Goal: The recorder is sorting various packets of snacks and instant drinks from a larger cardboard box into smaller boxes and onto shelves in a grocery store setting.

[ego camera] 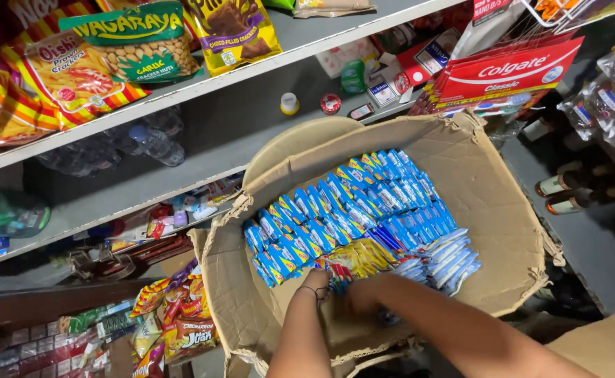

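Glossy blue sachets (349, 210), flat and crinkly, packed on edge in rows slanting from lower left to upper right, centre frame inside torn brown cardboard box (489, 203). Yellow packets (353, 260) just below. Left hand (318, 283) and right hand (363, 294) buried among packets; grip impossible to tell.

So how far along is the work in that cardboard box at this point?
Done: nothing clearly is. The cardboard box is open and holds tidy rows of blue sachets, with white-blue ones beside them. In hand: the left hand and right hand reach into the box at the yellow packets; the grip is hidden. Left: nearly all packets sit in the box.
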